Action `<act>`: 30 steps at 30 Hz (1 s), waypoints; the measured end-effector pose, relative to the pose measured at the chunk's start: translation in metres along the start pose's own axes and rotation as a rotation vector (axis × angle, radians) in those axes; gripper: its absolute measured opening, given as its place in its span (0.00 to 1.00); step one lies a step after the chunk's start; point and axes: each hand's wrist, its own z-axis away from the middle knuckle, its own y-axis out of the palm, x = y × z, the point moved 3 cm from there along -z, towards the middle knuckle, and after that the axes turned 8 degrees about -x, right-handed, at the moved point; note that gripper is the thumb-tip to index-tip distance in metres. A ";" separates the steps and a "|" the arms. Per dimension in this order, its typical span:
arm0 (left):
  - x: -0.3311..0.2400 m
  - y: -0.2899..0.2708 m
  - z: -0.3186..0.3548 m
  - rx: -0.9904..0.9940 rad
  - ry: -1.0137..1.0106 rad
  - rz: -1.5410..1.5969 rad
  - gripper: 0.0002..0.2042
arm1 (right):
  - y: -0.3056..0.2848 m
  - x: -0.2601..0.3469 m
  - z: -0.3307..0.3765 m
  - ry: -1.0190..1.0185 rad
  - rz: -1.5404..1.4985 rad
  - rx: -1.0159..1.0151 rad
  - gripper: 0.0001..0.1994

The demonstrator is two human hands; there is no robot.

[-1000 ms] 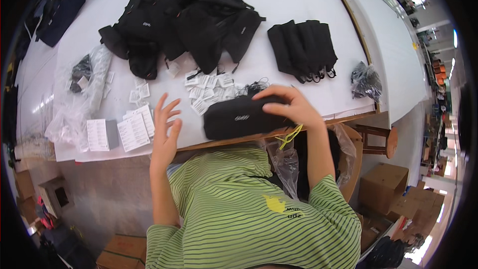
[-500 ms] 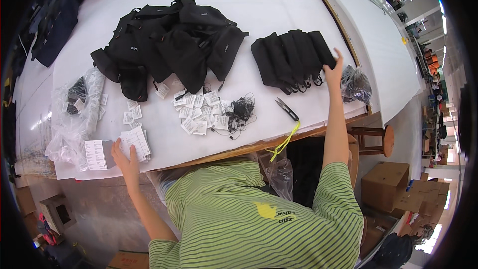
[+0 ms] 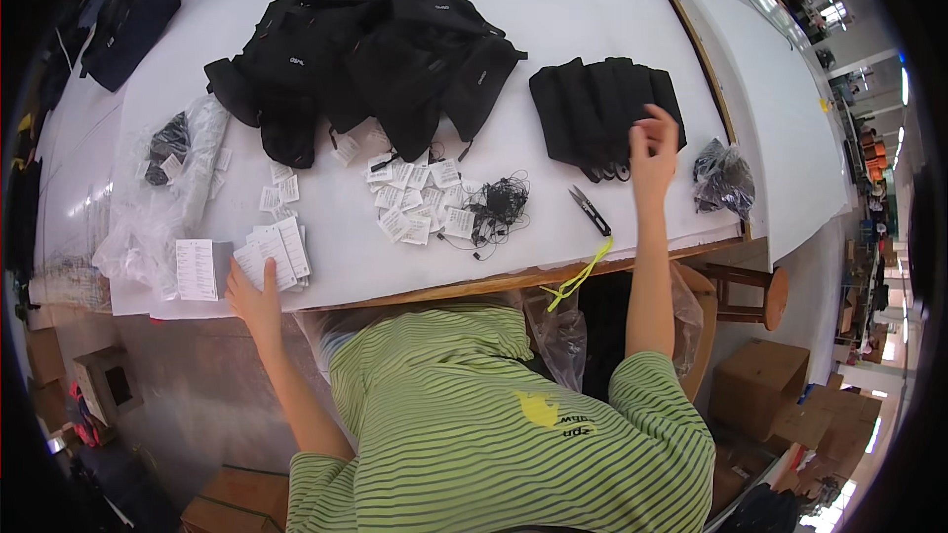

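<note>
My left hand [image 3: 255, 298] rests at the near edge of a fanned pile of white printed cards [image 3: 281, 252], thumb and fingers apart. Close by on its left stands a squared stack of white cards [image 3: 197, 269]. My right hand [image 3: 654, 160] is in front of the right part of a row of folded black fabric pouches [image 3: 583, 114], its fingers loosely bent and nothing visible in them. Whether it touches the pouches cannot be made out. Black thread snips [image 3: 591, 209] with a yellow-green ribbon [image 3: 581, 274] lie left of my right forearm.
A heap of black bags [image 3: 365, 59] covers the table's far middle. Nearer lie small white labels [image 3: 420, 199] and tangled black cords [image 3: 499, 205]. Clear plastic bags [image 3: 148, 242] are at the left, a bagged black bundle [image 3: 724, 178] at the right. A wooden stool [image 3: 775, 298] stands beyond the table edge.
My right hand has come off the right side of the pouch row, inward and nearer, its fingers more bent. My left hand stays by the cards. The whole view has shifted slightly.
</note>
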 end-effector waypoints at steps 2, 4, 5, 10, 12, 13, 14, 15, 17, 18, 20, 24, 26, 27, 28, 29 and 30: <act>-0.022 -0.011 0.007 -0.117 0.030 -0.054 0.35 | 0.030 0.034 0.039 -0.011 -0.059 0.428 0.09; -0.034 -0.021 0.008 -0.236 0.061 -0.124 0.34 | 0.055 0.064 0.073 -0.308 0.046 0.579 0.06; -0.037 -0.022 0.006 -0.232 0.070 -0.086 0.32 | 0.067 0.074 0.087 -0.343 0.067 0.626 0.05; -0.039 -0.032 -0.008 -0.172 0.126 0.022 0.20 | 0.096 0.116 0.144 -0.488 0.050 0.848 0.05; -0.040 -0.038 -0.014 -0.193 0.159 0.073 0.16 | 0.101 0.113 0.160 -0.508 0.059 0.902 0.06; -0.039 -0.039 -0.015 -0.109 0.086 0.133 0.14 | 0.101 0.106 0.167 -0.495 0.121 0.885 0.07; -0.040 -0.042 -0.015 -0.025 0.017 0.197 0.13 | 0.102 0.101 0.172 -0.481 0.186 0.863 0.07; -0.041 -0.047 -0.016 -0.025 0.013 0.194 0.13 | 0.102 0.098 0.176 -0.482 0.182 0.867 0.07; -0.040 -0.054 -0.015 0.058 -0.063 0.358 0.12 | 0.100 0.096 0.181 -0.519 0.219 0.874 0.07; -0.044 -0.058 -0.011 0.061 -0.064 0.358 0.12 | 0.099 0.097 0.180 -0.519 0.221 0.877 0.07; -0.059 -0.070 -0.003 -0.074 -0.123 0.894 0.15 | 0.098 0.103 0.172 -0.500 0.124 0.963 0.06; -0.072 -0.090 0.012 -0.142 -0.272 1.115 0.17 | 0.075 0.154 0.109 -0.364 -0.035 0.847 0.06; -0.074 -0.092 0.013 -0.131 -0.296 1.246 0.19 | 0.060 0.177 0.081 -0.240 -0.202 0.704 0.05; -0.074 -0.091 0.014 -0.135 -0.297 1.249 0.19 | 0.056 0.180 0.076 -0.245 -0.202 0.705 0.05; -0.074 -0.088 0.016 -0.113 -0.320 1.300 0.20 | 0.050 0.182 0.070 -0.227 -0.264 0.652 0.05; -0.074 -0.085 0.017 -0.086 -0.344 1.348 0.21 | 0.046 0.181 0.067 -0.204 -0.323 0.599 0.05; -0.075 -0.084 0.017 -0.085 -0.345 1.347 0.21 | 0.043 0.180 0.068 -0.204 -0.322 0.601 0.05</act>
